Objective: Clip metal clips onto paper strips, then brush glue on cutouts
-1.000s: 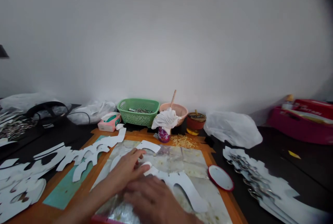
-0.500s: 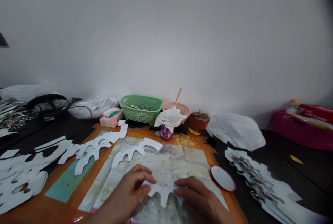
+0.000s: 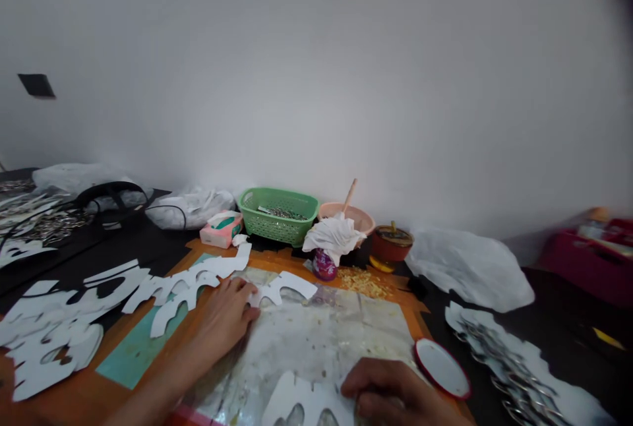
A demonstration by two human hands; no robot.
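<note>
Now well apart, the left hand (image 3: 225, 317) has moved far, its grip open against a white card cutout (image 3: 287, 287), while the right hand (image 3: 383, 393), loosely curled, rests beside a second cutout (image 3: 306, 403) at the stained mat's (image 3: 316, 347) near edge.

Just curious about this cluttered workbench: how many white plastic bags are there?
3 white bags: one at the far left, behind a black strap; one beside the tissue box; one right of the red tin. More could be hidden.
</note>
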